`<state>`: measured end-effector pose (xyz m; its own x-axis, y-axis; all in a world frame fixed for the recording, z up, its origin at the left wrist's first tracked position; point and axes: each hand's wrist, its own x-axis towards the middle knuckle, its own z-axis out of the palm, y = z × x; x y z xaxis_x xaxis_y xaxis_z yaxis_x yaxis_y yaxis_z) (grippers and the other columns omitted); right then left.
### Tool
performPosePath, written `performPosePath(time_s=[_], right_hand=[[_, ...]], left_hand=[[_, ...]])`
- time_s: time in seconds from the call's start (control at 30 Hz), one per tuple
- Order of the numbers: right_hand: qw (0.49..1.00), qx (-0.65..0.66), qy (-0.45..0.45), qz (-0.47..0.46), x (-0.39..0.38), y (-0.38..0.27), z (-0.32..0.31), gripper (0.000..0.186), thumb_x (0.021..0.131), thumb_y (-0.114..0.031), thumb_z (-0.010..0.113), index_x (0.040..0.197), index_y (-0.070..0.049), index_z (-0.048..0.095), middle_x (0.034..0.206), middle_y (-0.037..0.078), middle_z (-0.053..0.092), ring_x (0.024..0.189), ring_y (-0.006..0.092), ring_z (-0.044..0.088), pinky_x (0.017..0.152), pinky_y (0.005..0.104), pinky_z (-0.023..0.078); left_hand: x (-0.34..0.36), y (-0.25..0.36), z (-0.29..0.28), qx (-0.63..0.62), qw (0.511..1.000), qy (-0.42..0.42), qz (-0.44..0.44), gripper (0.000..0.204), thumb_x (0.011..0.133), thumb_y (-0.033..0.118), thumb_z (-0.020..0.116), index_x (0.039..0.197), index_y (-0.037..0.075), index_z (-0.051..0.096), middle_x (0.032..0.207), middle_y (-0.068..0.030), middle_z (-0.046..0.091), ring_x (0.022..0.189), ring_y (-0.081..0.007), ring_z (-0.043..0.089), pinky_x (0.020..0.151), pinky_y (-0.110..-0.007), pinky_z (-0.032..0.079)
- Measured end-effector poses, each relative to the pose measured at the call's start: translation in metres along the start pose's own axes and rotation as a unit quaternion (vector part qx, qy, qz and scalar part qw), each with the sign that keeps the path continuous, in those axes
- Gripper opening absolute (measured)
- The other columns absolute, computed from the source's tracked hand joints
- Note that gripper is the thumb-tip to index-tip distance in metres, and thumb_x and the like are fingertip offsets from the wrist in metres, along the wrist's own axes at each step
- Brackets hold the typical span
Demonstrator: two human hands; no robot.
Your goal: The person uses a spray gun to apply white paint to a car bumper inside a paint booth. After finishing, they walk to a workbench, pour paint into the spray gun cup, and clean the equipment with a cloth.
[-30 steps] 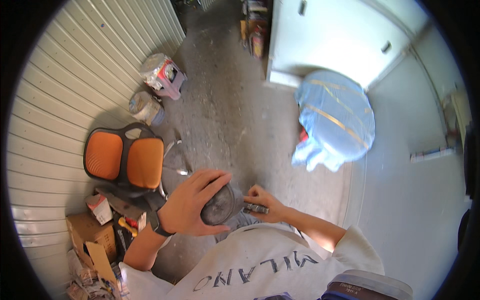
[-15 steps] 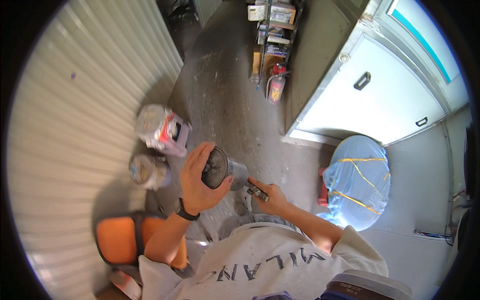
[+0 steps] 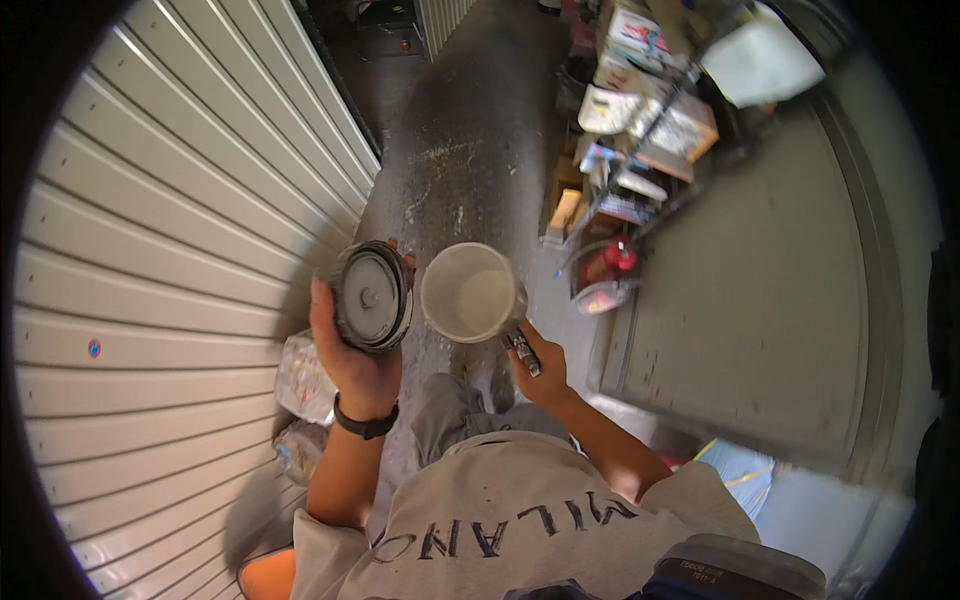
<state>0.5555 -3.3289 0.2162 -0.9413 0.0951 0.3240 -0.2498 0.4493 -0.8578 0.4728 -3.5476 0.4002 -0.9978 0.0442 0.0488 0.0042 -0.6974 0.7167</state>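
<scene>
My left hand (image 3: 362, 375) is wrapped round a round grey lid (image 3: 370, 297), its ringed underside facing up. Just to its right, a pale cup (image 3: 468, 292) stands uncovered, with a whitish inside; whether liquid lies in it I cannot tell. The cup is attached to what looks like a spray gun (image 3: 523, 354), of which a metal part shows. Round that part my right hand (image 3: 541, 370) is closed. Lid and cup are apart, both held in front of my body, and much of the gun is hidden beneath the cup and fingers.
Ribbed metal wall (image 3: 190, 300) runs along the left. Plastic-covered containers (image 3: 305, 380) stand at its foot. Ahead on the right are a cluttered shelf (image 3: 640, 190), a red fire extinguisher (image 3: 608, 262) and a grey cabinet-like panel (image 3: 760, 290). A blue-wrapped object (image 3: 738, 475) sits lower right.
My left hand has lifted the lid off the cup and turned it underside up, to the left. The cup now tilts open upward. My viewpoint has moved forward past the containers.
</scene>
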Motion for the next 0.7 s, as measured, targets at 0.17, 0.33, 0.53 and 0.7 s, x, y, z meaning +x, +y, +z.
performPosePath(time_s=[0.17, 0.33, 0.53, 0.7], right_hand=[[0.997, 0.029, -0.064, 0.013, 0.183, 0.079, 0.034, 0.049, 0.087, -0.004, 0.071, 0.134, 0.005, 0.058, 0.084, 0.021, 0.069, 0.069, 0.0319, 0.071, 0.063, 0.0339, 0.053], [0.997, 0.007, -0.050, 0.056, 0.375, 0.134, 0.053, 0.048, 0.084, -0.003, 0.072, 0.130, 0.004, 0.060, 0.087, 0.022, 0.069, 0.075, 0.0361, 0.072, 0.067, 0.0363, 0.054], [0.992, 0.000, 0.017, 0.126, 0.578, 0.190, 0.070, 0.058, 0.082, 0.000, 0.074, 0.138, 0.005, 0.057, 0.106, 0.027, 0.073, 0.095, 0.0370, 0.074, 0.079, 0.0376, 0.057], [0.993, 0.035, 0.099, 0.060, 0.752, 0.297, 0.098, 0.061, 0.085, 0.006, 0.072, 0.143, 0.001, 0.055, 0.120, 0.027, 0.070, 0.112, 0.0299, 0.071, 0.094, 0.0336, 0.054]], left_hand=[[0.185, -0.013, -0.048, -0.120, 0.990, 0.022, -0.068, 0.075, 0.103, 0.060, 0.034, 0.143, -0.002, 0.050, 0.144, -0.0275, 0.053, 0.129, -0.0425, 0.055, 0.113, -0.052, 0.041], [0.429, -0.068, -0.065, -0.125, 0.978, 0.032, -0.162, 0.071, 0.104, 0.057, 0.038, 0.141, -0.002, 0.052, 0.145, -0.0256, 0.054, 0.132, -0.0370, 0.054, 0.114, -0.048, 0.042], [0.700, -0.101, -0.044, -0.095, 0.957, 0.044, -0.271, 0.062, 0.105, 0.056, 0.038, 0.136, 0.007, 0.058, 0.135, -0.0145, 0.062, 0.125, -0.0314, 0.059, 0.105, -0.046, 0.048], [0.916, -0.161, -0.066, -0.062, 0.952, 0.054, -0.296, 0.060, 0.103, 0.057, 0.043, 0.136, 0.008, 0.057, 0.133, -0.0137, 0.063, 0.124, -0.0362, 0.059, 0.107, -0.055, 0.047]])
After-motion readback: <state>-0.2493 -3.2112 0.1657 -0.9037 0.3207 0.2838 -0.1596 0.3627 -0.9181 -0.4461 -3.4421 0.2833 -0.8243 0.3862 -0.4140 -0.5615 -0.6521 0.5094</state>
